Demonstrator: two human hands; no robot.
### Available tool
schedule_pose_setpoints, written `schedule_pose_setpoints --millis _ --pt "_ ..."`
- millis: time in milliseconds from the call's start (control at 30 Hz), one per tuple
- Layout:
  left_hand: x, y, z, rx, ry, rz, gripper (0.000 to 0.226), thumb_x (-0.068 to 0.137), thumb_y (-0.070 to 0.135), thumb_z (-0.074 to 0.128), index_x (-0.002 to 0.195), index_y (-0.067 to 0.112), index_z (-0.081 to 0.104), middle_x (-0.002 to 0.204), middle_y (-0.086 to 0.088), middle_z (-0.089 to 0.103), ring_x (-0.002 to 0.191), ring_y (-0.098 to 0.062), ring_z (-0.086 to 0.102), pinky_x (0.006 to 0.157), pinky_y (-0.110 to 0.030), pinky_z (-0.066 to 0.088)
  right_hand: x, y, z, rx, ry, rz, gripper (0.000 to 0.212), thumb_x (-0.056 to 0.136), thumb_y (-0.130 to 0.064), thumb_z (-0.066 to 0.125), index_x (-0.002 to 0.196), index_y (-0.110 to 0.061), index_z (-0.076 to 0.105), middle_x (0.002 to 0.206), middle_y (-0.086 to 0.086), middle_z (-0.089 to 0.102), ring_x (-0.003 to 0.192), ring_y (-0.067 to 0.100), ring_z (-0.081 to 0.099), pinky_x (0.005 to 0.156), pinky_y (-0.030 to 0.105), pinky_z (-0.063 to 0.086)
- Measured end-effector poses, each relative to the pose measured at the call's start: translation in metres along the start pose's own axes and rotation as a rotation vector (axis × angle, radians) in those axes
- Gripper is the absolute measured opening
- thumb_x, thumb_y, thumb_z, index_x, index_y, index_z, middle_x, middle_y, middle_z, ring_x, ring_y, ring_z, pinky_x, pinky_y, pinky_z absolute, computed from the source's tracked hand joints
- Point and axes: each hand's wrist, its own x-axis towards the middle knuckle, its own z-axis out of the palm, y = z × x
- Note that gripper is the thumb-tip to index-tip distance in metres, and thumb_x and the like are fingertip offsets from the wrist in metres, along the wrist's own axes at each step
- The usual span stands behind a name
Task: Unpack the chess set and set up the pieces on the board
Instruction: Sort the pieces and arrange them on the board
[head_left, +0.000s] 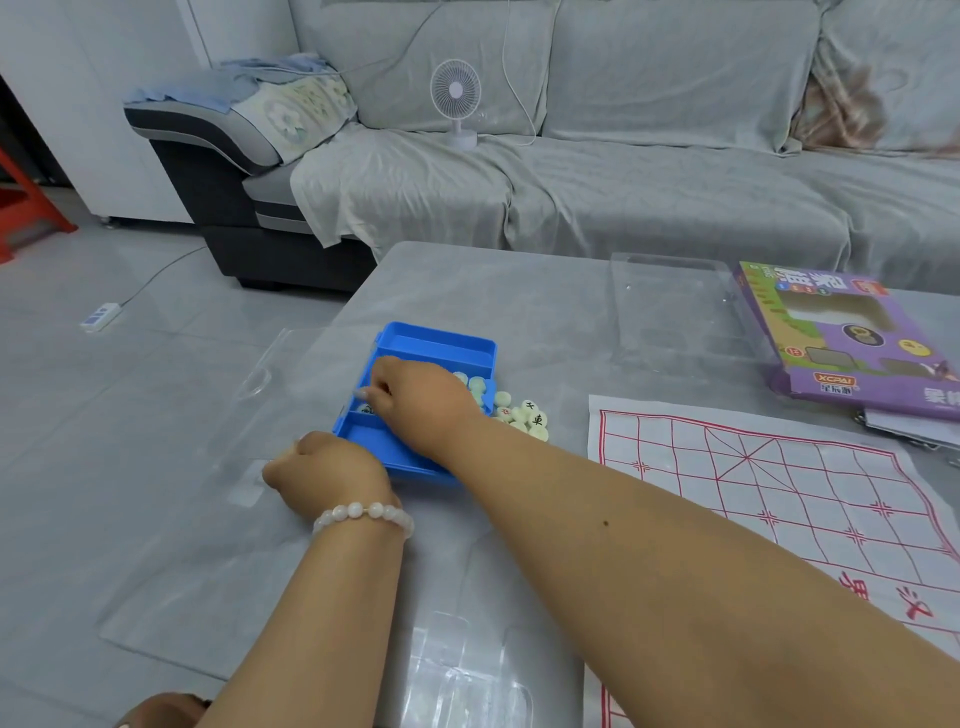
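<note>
A blue plastic tray (441, 345) lies on the grey table, with pale round chess pieces in its middle compartment. Several more pale pieces (524, 415) lie loose just right of the tray. My right hand (415, 400) reaches across into the tray, its fingers curled and pinching at a piece near the tray's left wall. My left hand (322, 475), with a bead bracelet on the wrist, rests in a curled fist against the tray's near left corner; whether it grips the tray I cannot tell. A white paper board (779, 499) with red lines is spread at the right.
A purple game box (852, 338) and a clear plastic lid (670, 306) sit at the table's far right. Clear plastic packaging (467, 675) lies near the front edge. A grey sofa with a small white fan (457, 104) stands behind the table.
</note>
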Motion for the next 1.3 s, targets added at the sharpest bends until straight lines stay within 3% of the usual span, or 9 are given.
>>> schedule_pose_setpoints --millis 167,267,433,600,733,933,1033,1133,1300 --pt "-0.011 0.000 -0.001 0.021 -0.055 0.061 0.027 0.096 0.019 0.033 0.069 0.019 0.034 0.069 0.001 0.038 0.082 -0.023 0.044 0.069 -0.028 0.040 0.002 0.008 -0.030 0.518 0.570 0.267 0.025 0.095 -0.031 0.050 0.079 -0.012 0.048 0.062 -0.005 0.045 0.061 0.014 0.041 0.057 0.026 0.031" --pt "0.004 -0.003 -0.001 -0.019 -0.038 0.014 0.019 0.095 0.024 0.033 0.080 0.015 0.037 0.079 -0.001 0.044 0.088 -0.025 0.053 0.074 -0.026 0.039 -0.001 0.036 -0.051 0.645 0.818 0.402 0.026 0.098 -0.030 0.045 0.086 -0.009 0.057 0.066 -0.010 0.048 0.061 0.006 0.043 0.055 0.017 0.031" --pt "-0.010 0.001 -0.006 0.014 -0.002 0.055 0.029 0.091 0.021 0.034 0.063 0.022 0.026 0.112 -0.028 0.056 0.105 -0.042 0.055 0.089 -0.048 0.046 -0.027 0.083 -0.021 0.701 0.670 0.597 0.042 0.101 -0.037 0.028 0.086 -0.012 0.058 0.071 -0.010 0.050 0.072 0.011 0.050 0.074 0.027 0.037" --pt "-0.003 0.001 -0.003 -0.018 0.019 -0.013 0.024 0.097 0.027 0.033 0.103 0.008 0.048 0.112 -0.010 0.058 0.097 -0.025 0.057 0.074 -0.027 0.041 -0.032 0.095 -0.015 0.871 0.578 0.593 0.053 0.100 -0.046 0.024 0.074 -0.015 0.058 0.065 0.001 0.055 0.063 0.013 0.051 0.064 0.027 0.040" --pt "-0.012 -0.001 -0.005 0.009 -0.005 0.090 0.030 0.091 0.022 0.036 0.063 0.022 0.027 0.115 -0.029 0.056 0.105 -0.043 0.054 0.087 -0.048 0.046 -0.033 0.098 -0.022 1.046 0.485 0.548 0.063 0.101 -0.046 0.016 0.076 -0.010 0.061 0.068 0.007 0.062 0.061 0.014 0.055 0.063 0.025 0.043" --pt "-0.008 -0.002 -0.002 0.032 0.013 0.075 0.022 0.093 0.022 0.035 0.072 0.018 0.038 0.114 -0.025 0.057 0.104 -0.039 0.056 0.081 -0.040 0.047 -0.033 0.102 -0.031 1.179 0.500 0.580 0.058 0.101 -0.045 0.018 0.087 -0.012 0.063 0.094 0.010 0.067 0.094 0.019 0.060 0.094 0.030 0.042" --pt "-0.005 -0.001 0.001 0.009 0.054 0.068 0.023 0.098 0.024 0.033 0.106 0.005 0.044 0.109 -0.013 0.056 0.101 -0.026 0.057 0.073 -0.024 0.038 -0.027 0.087 -0.038 0.747 0.562 0.420 0.036 0.099 -0.025 0.036 0.094 -0.004 0.065 0.104 0.014 0.064 0.100 0.023 0.056 0.093 0.036 0.042" --pt "-0.014 0.000 0.003 0.009 0.044 0.110 0.020 0.099 0.021 0.033 0.108 0.006 0.043 0.110 -0.010 0.053 0.091 -0.021 0.053 0.073 -0.024 0.038 -0.021 0.058 -0.037 0.265 0.417 0.130 0.035 0.097 -0.026 0.041 0.089 0.001 0.063 0.093 0.015 0.063 0.091 0.029 0.054 0.080 0.037 0.042" --pt "-0.028 0.001 0.002 0.000 0.013 0.154 0.012 0.099 0.019 0.032 0.102 0.009 0.037 0.100 -0.005 0.045 0.083 -0.018 0.046 0.071 -0.023 0.035 -0.021 0.041 -0.021 -0.428 0.144 -0.018 0.048 0.099 -0.045 0.029 0.106 -0.007 0.057 0.109 0.009 0.056 0.103 0.025 0.047 0.088 0.034 0.037"
